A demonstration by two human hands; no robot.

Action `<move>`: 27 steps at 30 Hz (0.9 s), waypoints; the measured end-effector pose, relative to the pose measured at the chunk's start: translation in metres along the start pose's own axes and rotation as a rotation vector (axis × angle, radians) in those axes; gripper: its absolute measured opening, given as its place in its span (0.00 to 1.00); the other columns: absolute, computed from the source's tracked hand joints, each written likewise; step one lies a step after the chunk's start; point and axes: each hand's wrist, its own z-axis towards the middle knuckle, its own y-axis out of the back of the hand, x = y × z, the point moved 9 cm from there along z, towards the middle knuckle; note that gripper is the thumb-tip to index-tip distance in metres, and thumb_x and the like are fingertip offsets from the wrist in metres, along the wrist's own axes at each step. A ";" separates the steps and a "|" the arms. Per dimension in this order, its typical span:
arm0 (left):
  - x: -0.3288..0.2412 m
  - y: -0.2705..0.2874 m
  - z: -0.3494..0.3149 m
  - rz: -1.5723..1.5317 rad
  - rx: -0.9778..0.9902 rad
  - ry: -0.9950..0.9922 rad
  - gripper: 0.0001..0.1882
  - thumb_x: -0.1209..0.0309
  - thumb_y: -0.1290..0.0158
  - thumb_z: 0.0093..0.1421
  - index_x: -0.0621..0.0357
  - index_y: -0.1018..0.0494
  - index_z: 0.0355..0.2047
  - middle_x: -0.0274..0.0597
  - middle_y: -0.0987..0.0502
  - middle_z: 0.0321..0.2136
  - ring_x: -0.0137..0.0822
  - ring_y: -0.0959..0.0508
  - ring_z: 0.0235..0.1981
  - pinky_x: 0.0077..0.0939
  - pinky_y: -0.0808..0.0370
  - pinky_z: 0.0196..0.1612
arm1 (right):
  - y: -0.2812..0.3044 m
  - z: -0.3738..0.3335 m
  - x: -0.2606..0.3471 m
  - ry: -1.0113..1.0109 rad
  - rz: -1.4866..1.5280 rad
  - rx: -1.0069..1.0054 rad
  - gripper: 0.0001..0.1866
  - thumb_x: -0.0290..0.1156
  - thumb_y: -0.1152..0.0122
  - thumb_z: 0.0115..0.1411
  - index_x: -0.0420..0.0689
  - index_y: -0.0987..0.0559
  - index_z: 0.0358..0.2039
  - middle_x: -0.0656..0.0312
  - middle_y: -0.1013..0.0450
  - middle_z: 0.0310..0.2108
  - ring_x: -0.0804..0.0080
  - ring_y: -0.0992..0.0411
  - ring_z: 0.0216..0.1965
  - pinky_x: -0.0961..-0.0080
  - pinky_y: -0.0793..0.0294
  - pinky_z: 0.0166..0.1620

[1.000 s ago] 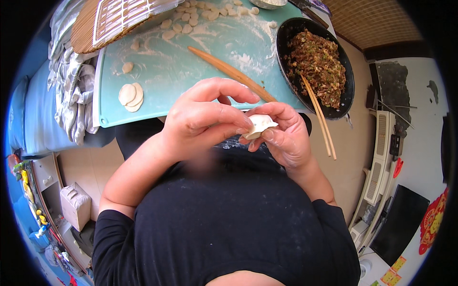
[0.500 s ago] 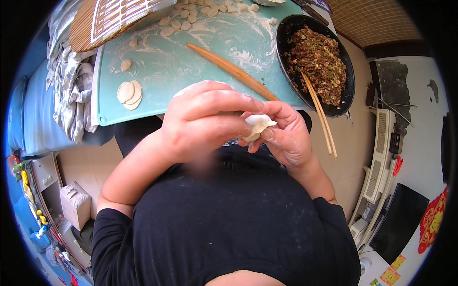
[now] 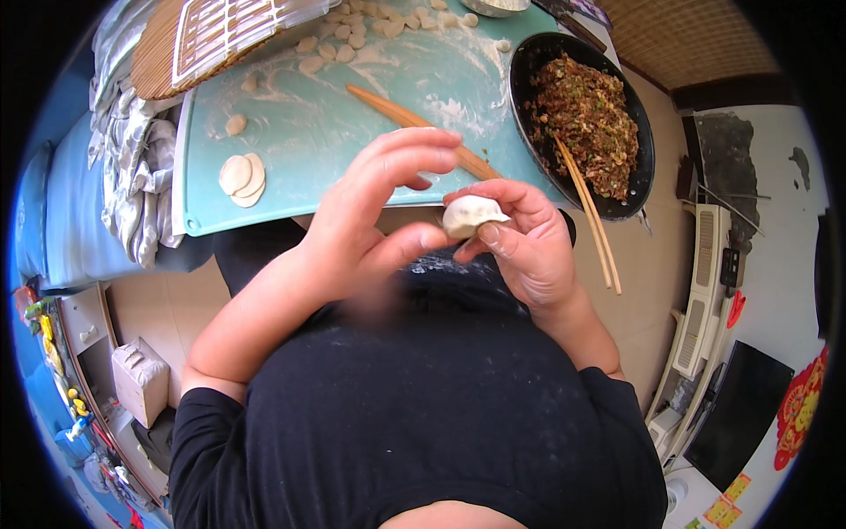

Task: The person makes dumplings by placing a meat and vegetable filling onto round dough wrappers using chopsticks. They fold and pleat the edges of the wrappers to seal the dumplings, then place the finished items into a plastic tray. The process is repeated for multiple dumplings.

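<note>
A white folded dumpling point(image 3: 471, 217) sits pinched between the thumb and fingers of my right hand point(image 3: 529, 238), just off the near edge of the mat. My left hand point(image 3: 379, 203) is beside it with fingers spread and thumb apart; its thumb tip comes close to the dumpling, and I cannot tell whether they touch. Behind my hands a wooden rolling pin point(image 3: 423, 130) lies slantwise on the floury green mat point(image 3: 300, 167). A small stack of round wrappers point(image 3: 242, 180) rests at the mat's near left corner.
At the right stands a black pan point(image 3: 520, 115) of minced filling point(image 3: 586, 115), with chopsticks point(image 3: 589, 214) jutting over its near rim. Several dough pieces point(image 3: 357, 26) lie at the back. A round woven tray with a white rack point(image 3: 220, 35) is at the far left, near crumpled cloth point(image 3: 132, 167).
My left hand has let go of the dumpling and opened, its fingers lifting away. The dumpling stays in my right hand, with more of its rounded side showing.
</note>
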 end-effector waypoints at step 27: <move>0.075 0.261 0.035 1.018 -0.215 0.420 0.12 0.67 0.45 0.53 0.53 0.25 0.38 0.42 0.24 0.35 0.39 0.24 0.36 0.28 0.29 0.40 | 0.036 0.013 -0.019 -0.130 -0.071 -0.140 0.12 0.30 0.53 0.61 0.39 0.31 0.42 0.53 0.28 0.39 0.66 0.27 0.38 0.75 0.26 0.37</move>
